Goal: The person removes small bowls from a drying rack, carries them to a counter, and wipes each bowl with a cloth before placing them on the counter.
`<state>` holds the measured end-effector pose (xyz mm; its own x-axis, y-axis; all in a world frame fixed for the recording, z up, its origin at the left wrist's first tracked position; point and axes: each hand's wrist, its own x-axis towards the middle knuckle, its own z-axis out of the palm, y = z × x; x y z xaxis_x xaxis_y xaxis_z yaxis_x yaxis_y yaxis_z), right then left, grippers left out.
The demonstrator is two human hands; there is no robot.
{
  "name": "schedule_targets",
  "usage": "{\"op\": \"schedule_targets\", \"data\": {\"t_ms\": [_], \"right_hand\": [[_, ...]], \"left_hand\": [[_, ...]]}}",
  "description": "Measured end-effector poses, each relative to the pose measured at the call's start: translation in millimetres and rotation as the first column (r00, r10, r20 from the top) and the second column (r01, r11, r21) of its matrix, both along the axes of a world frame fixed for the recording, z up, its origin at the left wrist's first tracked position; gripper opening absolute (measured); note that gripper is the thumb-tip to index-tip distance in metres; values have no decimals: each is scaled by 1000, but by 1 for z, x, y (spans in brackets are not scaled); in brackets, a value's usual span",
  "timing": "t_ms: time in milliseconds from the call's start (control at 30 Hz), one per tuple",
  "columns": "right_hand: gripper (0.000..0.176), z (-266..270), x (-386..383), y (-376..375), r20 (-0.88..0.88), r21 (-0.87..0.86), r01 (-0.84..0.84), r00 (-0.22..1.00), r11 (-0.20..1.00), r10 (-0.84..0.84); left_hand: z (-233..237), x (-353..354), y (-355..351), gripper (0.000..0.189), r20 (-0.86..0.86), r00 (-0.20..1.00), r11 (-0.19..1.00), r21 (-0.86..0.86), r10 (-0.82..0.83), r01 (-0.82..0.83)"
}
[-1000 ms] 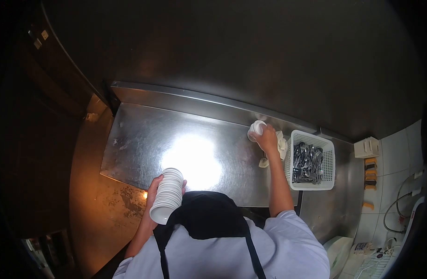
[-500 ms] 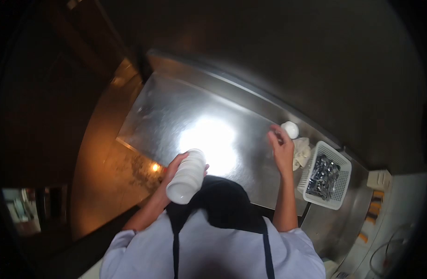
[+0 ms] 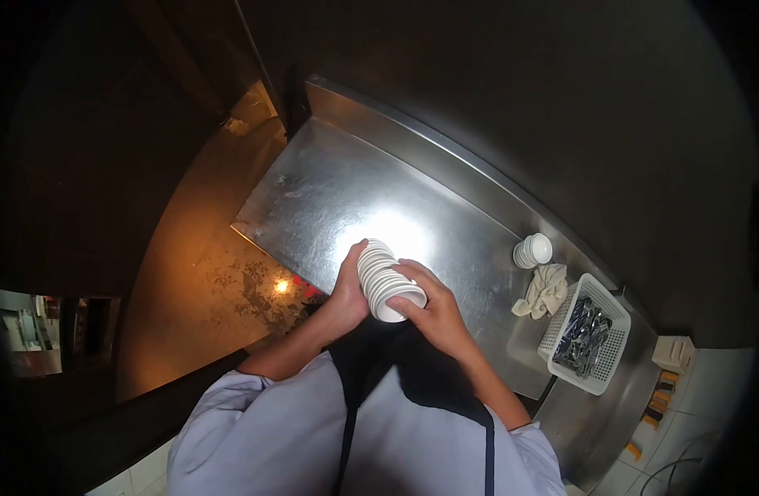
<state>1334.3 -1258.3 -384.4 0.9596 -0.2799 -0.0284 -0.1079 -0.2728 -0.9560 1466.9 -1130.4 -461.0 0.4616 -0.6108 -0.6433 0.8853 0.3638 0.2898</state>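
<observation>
A stack of small white bowls point(image 3: 385, 279) sits just left of the frame's centre, held in the air between both hands over the near edge of the steel counter point(image 3: 346, 186). The stack lies tipped over rather than upright. Its long axis runs from upper left to lower right. The bowls' bases point to the upper left, towards the bright glare on the counter, and the open mouth of the end bowl faces lower right, towards the person's chest.

The left hand point(image 3: 349, 291) is clasped round the left side of the stack, with its fingers curled up behind the bowls. The right hand point(image 3: 433, 318) grips the lower right end, with its fingers bent over the rim of the end bowl and its thumb across the mouth. Both hands touch the stack, one on each flank.

A shorter stack of white bowls point(image 3: 533, 250) lies on its side at the right, well apart from the hands and close to the raised back edge point(image 3: 445, 149) of the counter. Just below it lies a crumpled pale cloth point(image 3: 544, 291). Beside the cloth, towards the lower right, a white plastic basket point(image 3: 615, 310) holds metal cutlery point(image 3: 582, 332). A dark apron point(image 3: 412, 372) covers the person's pale shirt at the bottom of the frame.
</observation>
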Motion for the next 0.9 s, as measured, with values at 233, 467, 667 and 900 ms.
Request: {"op": "schedule_targets", "data": {"t_ms": [233, 467, 667, 900], "right_hand": [[58, -29, -5, -15, -60, 633, 116, 993, 765, -102], [64, -26, -17, -20, -19, 837, 118, 982, 535, -187], [61, -47, -22, -24, -55, 842, 171, 971, 512, -234], [58, -63, -16, -33, 22, 859, 213, 893, 465, -449]], "left_hand": [[2, 14, -21, 47, -90, 995, 997, -43, 53, -57], [9, 11, -34, 45, -130, 991, 998, -62, -38, 30], [5, 9, -54, 46, -108, 994, 999, 30, -17, 21], [2, 22, -107, 53, -82, 994, 995, -71, -75, 69]]}}
